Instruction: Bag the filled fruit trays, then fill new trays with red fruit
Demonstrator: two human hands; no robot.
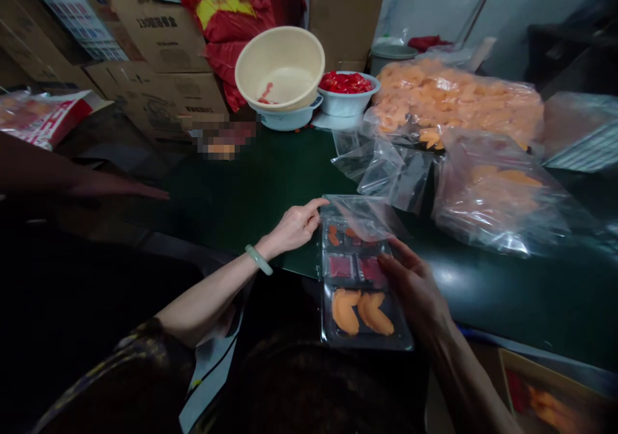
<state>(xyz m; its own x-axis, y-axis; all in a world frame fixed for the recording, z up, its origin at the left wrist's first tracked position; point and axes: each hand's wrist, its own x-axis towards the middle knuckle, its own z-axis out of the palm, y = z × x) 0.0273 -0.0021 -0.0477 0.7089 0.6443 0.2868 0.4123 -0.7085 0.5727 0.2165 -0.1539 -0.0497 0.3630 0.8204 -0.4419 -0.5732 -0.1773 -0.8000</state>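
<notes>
Nearest, the half-curled right hand (414, 290) clasps the clear compartment tray (367, 342), steadying it. The left hand (293, 228) pinches a plastic bag (362, 218) over its end.

On a cardboard box (159, 31), dark print seems to begin "130", with the characters after it too blurred to read. The markings on the red sack's (226, 9) yellow patch and the red-and-white carton (48, 118) are illegible.
</notes>
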